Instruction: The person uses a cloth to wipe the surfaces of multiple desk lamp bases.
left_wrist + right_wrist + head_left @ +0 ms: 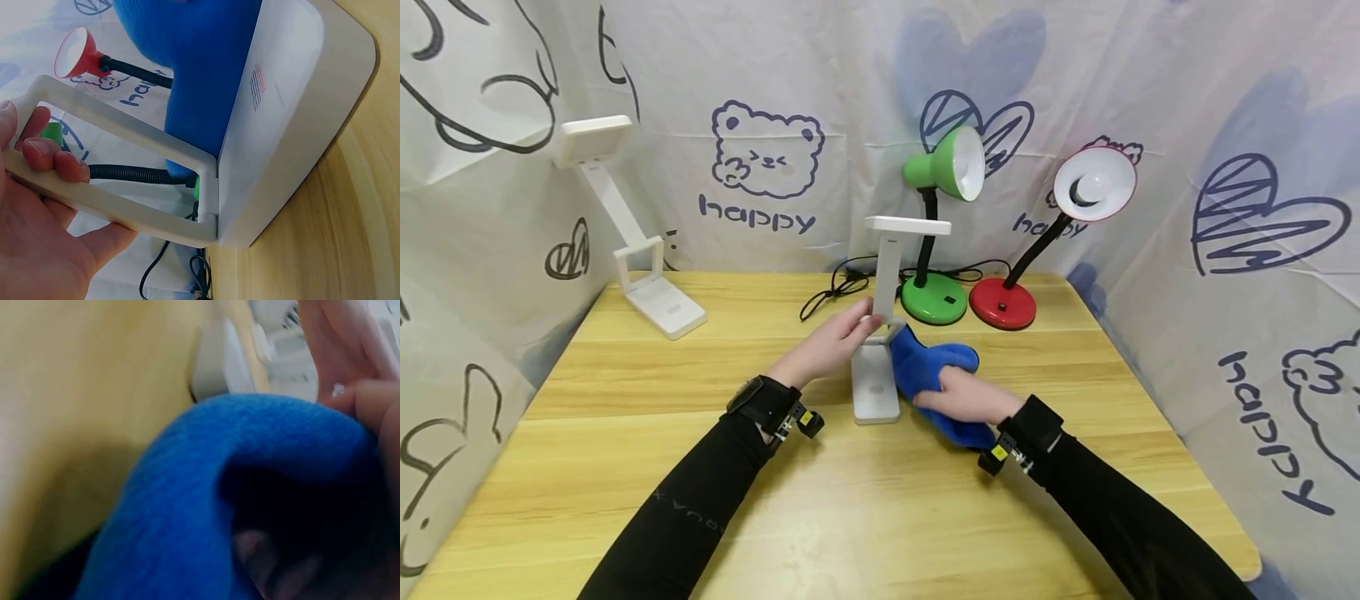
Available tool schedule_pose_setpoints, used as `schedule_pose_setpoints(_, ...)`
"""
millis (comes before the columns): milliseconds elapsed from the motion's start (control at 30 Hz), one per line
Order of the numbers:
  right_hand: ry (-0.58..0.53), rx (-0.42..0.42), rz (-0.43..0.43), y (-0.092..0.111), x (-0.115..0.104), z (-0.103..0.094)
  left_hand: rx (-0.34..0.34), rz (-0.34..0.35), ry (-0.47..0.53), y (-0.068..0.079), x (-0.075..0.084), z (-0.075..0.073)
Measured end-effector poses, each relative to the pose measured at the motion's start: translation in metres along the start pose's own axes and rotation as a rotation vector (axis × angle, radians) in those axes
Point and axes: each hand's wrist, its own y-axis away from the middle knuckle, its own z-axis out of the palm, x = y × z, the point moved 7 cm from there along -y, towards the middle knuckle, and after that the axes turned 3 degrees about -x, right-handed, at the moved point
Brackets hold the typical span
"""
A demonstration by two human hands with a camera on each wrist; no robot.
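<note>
The white lamp is stood at mid-table, its long axis set from 12 to 6 o'clock. Its bracket is gripped by the nearer left hand, from which the lamp lies at 3 o'clock. At the lamp's 4 o'clock, the blue cloth is held by the right hand. "Happy" is printed on the curtain at 10 and 2 o'clock; lettering on the left sleeve cannot be fully read.
</note>
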Motion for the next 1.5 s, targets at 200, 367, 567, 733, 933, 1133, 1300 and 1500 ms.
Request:
schedule_pose_setpoints(200,0.265,-0.125,-0.176,0.016,-0.024,0.023,0.027,0.011,-0.030,0.000,-0.001,-0.002)
schedule_pose_setpoints(367,0.305,-0.138,-0.240,0.018,-0.033,0.025,0.028,0.022,-0.019,0.000,0.001,-0.002)
schedule_pose_setpoints(567,0.580,0.002,-0.299,0.009,-0.046,0.023,0.027,0.020,-0.025,0.000,0.005,-0.002)
schedule_pose_setpoints(733,0.823,0.116,-0.351,-0.003,-0.056,0.028,0.038,0.034,-0.040,-0.001,0.006,-0.002)
schedule_pose_setpoints(933,1.019,0.209,-0.572,-0.006,-0.068,0.043,0.046,0.046,-0.044,-0.002,0.006,-0.001)
schedule_pose_setpoints(1133,1.154,0.316,-0.682,-0.015,-0.094,0.058,0.050,0.061,-0.027,0.000,0.008,-0.004)
schedule_pose_setpoints(1300,1.139,0.300,-0.665,-0.024,-0.109,0.066,0.043,0.060,-0.011,0.001,0.005,-0.005)
schedule_pose_setpoints(1500,1.065,0.277,-0.639,-0.019,-0.106,0.064,0.027,0.075,-0.003,-0.001,0.006,-0.003)
